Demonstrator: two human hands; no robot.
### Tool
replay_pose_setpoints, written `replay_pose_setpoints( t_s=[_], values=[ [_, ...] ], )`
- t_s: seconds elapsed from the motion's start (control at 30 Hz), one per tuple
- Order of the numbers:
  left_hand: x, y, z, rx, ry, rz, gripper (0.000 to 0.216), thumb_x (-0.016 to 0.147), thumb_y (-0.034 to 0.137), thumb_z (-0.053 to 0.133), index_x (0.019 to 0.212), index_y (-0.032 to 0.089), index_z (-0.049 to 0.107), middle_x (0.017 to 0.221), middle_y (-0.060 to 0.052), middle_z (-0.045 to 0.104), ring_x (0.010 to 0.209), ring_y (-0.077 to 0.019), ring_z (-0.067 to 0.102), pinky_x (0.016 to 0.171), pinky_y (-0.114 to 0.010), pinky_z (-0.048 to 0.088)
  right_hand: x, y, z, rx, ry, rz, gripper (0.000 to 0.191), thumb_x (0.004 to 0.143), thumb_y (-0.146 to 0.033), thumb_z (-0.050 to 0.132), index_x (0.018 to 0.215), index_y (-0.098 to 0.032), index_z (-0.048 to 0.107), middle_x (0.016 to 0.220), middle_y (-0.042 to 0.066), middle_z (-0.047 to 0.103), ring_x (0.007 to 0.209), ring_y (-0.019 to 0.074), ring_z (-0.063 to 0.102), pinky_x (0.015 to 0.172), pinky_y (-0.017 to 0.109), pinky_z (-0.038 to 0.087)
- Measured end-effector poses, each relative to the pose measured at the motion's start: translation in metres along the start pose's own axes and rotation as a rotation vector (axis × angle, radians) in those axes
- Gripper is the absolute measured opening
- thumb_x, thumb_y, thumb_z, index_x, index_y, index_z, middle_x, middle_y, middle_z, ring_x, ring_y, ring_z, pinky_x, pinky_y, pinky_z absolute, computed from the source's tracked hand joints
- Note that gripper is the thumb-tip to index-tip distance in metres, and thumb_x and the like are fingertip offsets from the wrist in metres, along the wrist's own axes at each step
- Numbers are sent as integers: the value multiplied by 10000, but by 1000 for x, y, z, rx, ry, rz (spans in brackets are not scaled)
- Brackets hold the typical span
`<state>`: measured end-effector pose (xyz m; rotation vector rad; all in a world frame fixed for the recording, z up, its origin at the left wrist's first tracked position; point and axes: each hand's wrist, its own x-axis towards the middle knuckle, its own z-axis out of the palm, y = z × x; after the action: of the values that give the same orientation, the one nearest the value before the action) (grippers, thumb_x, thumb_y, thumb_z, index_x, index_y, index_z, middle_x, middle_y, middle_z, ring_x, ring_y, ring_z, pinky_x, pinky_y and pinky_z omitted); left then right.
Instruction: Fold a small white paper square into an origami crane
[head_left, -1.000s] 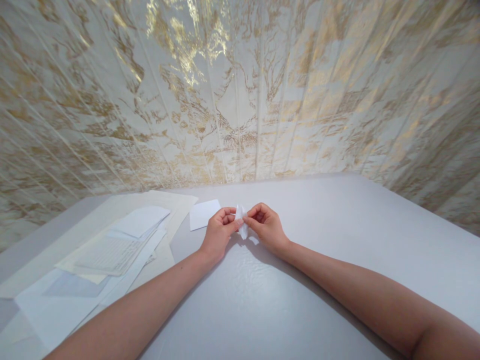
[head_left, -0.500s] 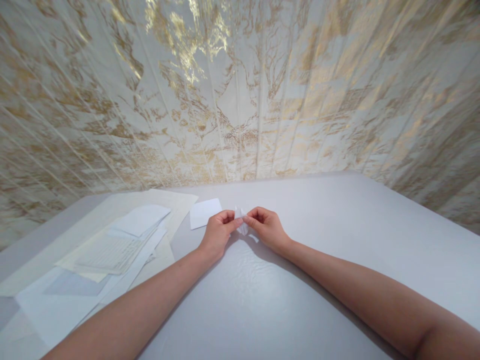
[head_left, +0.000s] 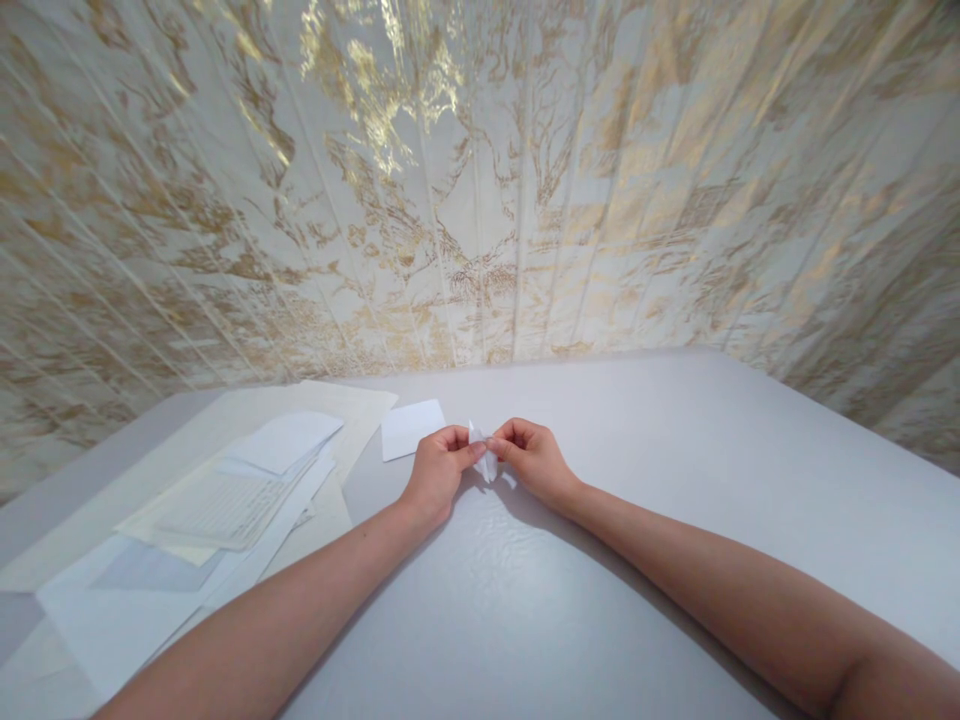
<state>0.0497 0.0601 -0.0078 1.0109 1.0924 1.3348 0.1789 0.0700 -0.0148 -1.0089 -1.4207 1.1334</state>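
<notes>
A small folded piece of white paper (head_left: 485, 464) is held between my two hands, just above the table. My left hand (head_left: 435, 472) pinches its left side between thumb and fingers. On its right side, my right hand (head_left: 534, 460) grips it the same way, thumb tip close to the other thumb. The paper has pointed ends above and below the thumbs; its finer folds are too small to make out. Just behind my left hand lies a flat white sheet of paper (head_left: 409, 425).
To the left spreads a pile of loose papers (head_left: 75, 610), among them a sheet with lines of writing (head_left: 225, 508) and a folded white sheet (head_left: 285, 440). The pale table (head_left: 675, 430) meets a white curtain with gold patterns (head_left: 480, 200) at the back.
The folded paper has turned slightly between my fingers, its lower tip now reaching further down. Both hands keep their pinch in nearly the same place.
</notes>
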Motion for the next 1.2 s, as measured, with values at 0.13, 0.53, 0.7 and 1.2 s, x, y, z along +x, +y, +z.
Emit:
replay_pose_setpoints(
  t_s=[0.13,0.53,0.7,1.2],
  values=[
    [1,-2,-2,-21,32,3,167,481,198,713,521,134,564,477,39,535,463,-68,437,503,-208,327,2,1,0,87,-8,24,222,647,-352,625,598,-149,550,503,-36,510,470,81,429,476,228,336],
    [0,2,-3,1,-63,14,163,545,235,685,536,143,550,480,53,486,467,-67,401,496,-205,292,-2,-4,2,-40,-2,24,214,670,-343,580,588,-163,499,508,-46,479,463,76,408,464,221,321],
    [1,3,-4,22,-44,-21,229,541,261,692,484,145,503,452,50,455,438,-65,362,470,-212,261,-4,-5,0,-124,-108,-3,188,660,-311,579,567,-168,500,501,-51,484,456,70,410,449,206,320],
    [1,2,-6,-17,-131,-42,158,567,246,696,636,119,632,583,-19,604,532,-113,511,566,-247,397,0,-5,-4,221,-71,69,292,634,-428,652,581,-152,574,513,-23,531,492,87,452,520,243,374]
  ],
)
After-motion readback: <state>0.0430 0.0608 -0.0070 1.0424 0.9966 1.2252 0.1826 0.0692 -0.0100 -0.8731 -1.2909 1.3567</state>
